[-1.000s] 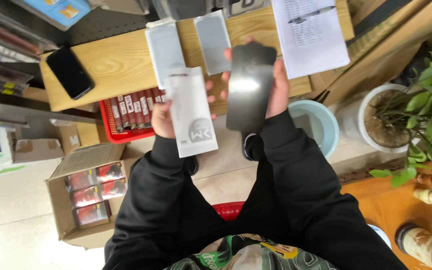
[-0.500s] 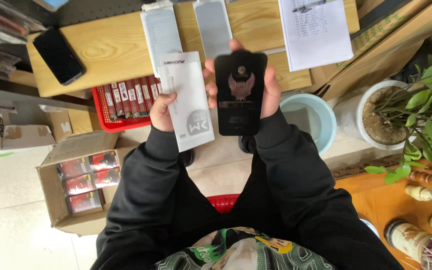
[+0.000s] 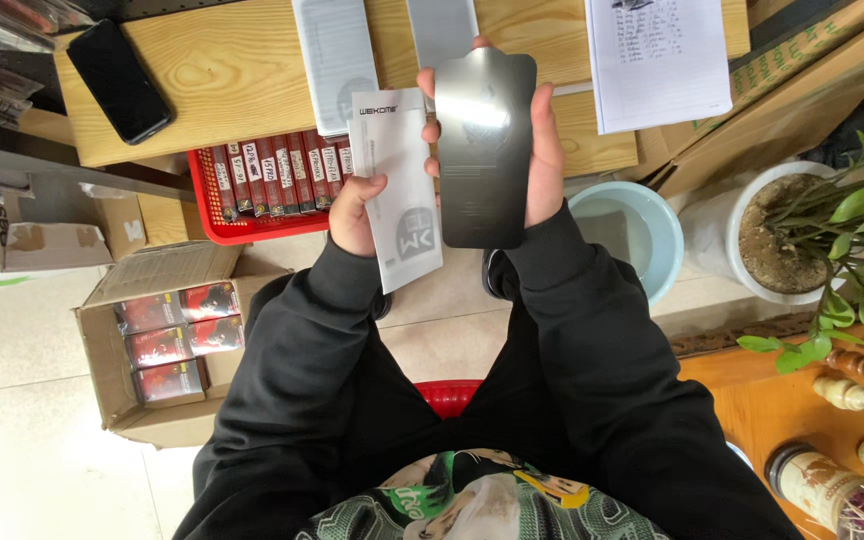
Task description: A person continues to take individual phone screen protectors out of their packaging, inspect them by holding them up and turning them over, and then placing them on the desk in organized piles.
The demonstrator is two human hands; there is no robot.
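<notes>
Head view: right hand [image 3: 542, 165] clamps a dark glass sheet [image 3: 484, 150] upright, left hand [image 3: 354, 212] pinches a white sleeve [image 3: 399, 185] beside it.

Wooden bench [image 3: 242, 70]: black phone [image 3: 119, 80], two flat packets [image 3: 336, 60], printed sheet [image 3: 657, 60].

A white paper sleeve [image 3: 398, 190] with a grey round mark is hanging from the left hand [image 3: 355, 214], just beside a dark glossy screen sheet [image 3: 483, 148] that the right hand [image 3: 537, 160] is holding upright. Two pale flat packets [image 3: 336, 60] are lying on the wooden table [image 3: 222, 70], a black phone [image 3: 119, 81] resting near its left end. Red, white-labelled boxes are filling a red basket [image 3: 252, 180]; red-and-black packs are sitting in an open cardboard carton [image 3: 152, 345] on the floor.
</notes>
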